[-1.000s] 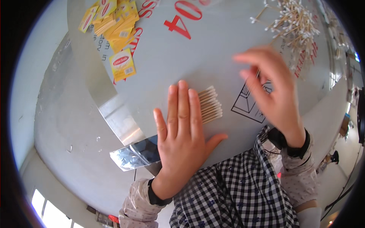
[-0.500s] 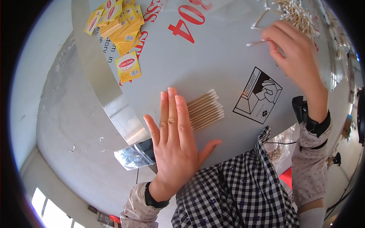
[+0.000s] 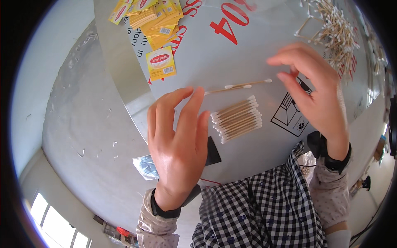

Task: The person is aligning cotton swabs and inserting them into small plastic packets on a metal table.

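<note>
Several cotton swabs lie side by side in a neat row on the sheet-covered table, their white tips at both ends. Just beyond the row are two loose cotton swabs, overlapping end to end. My left hand is left of the row with fingers bent and thumb apart. Its fingertips reach the left end of the nearer loose swab, and no grip on it shows. My right hand hovers to the right of the loose swabs. Its thumb and fingers are apart with nothing between them.
A heap of loose cotton swabs covers the far right. Yellow packets are piled at the far left, with a single yellow packet nearer. A clear plastic bag sits by the table's left edge, beside my left wrist.
My right hand has moved nearer and let go of a swab, now lying beyond the row with another. My left hand has lifted off the row, curled its fingers and shifted left.
</note>
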### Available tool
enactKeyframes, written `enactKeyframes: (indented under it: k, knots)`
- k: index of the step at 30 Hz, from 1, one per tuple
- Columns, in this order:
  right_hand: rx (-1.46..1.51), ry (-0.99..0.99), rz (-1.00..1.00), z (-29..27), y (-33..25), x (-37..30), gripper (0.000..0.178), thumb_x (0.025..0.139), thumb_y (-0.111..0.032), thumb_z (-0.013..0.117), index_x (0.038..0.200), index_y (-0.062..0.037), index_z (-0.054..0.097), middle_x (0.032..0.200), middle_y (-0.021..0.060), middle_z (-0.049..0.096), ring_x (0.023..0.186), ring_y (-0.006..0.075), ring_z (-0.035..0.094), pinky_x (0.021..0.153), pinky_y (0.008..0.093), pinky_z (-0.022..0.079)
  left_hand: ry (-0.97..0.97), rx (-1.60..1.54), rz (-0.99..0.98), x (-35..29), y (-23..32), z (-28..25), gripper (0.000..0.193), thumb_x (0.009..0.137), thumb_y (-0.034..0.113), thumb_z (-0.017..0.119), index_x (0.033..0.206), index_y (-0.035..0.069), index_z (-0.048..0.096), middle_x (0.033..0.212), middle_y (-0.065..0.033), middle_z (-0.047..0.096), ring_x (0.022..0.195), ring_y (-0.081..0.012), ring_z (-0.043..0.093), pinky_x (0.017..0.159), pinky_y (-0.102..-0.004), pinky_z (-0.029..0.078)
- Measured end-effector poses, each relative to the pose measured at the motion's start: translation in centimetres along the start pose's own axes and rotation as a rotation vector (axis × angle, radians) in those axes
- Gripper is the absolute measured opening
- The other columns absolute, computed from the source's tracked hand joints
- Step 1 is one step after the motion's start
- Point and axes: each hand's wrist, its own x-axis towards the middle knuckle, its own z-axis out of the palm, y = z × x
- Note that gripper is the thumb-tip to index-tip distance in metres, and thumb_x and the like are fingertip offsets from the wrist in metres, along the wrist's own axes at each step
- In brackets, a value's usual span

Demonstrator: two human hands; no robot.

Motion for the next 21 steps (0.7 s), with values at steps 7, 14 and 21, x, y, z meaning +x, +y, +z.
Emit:
enactKeyframes:
  k: [7,14,21]
  knots:
    - [-0.017,-0.118,0.032,0.7,0.9,-0.8,0.022,0.077,0.012,0.064,0.094,-0.0005,0.062,0.089,0.0079,0.059,0.074,0.0192,0.057,0.066,0.0283,0.047,0.036,-0.093,-0.021,1.5,-0.2,0.8,0.018,0.076,-0.001,0.073,0.092,0.002,0.066,0.091,-0.0071,0.058,0.082,-0.0253,0.055,0.068,-0.0346,0.048]
    - [0.005,-0.088,-0.086,2.6,0.0,0.4,0.019,0.077,0.013,0.062,0.09,-0.001,0.062,0.086,0.0085,0.056,0.073,0.023,0.058,0.064,0.0311,0.046,-0.054,-0.166,-0.01,1.2,-0.2,0.8,0.015,0.074,-0.002,0.074,0.085,0.002,0.064,0.085,-0.0079,0.057,0.081,-0.0255,0.055,0.069,-0.0355,0.046]
    - [0.131,-0.138,-0.058,2.6,0.3,-1.5,0.023,0.075,0.015,0.061,0.09,-0.0019,0.065,0.085,0.0085,0.056,0.072,0.0225,0.058,0.062,0.0317,0.046,0.001,-0.176,0.007,-0.5,0.5,0.1,0.036,0.076,-0.003,0.068,0.112,-0.002,0.064,0.109,-0.0159,0.062,0.1,-0.0323,0.059,0.085,-0.0414,0.047]
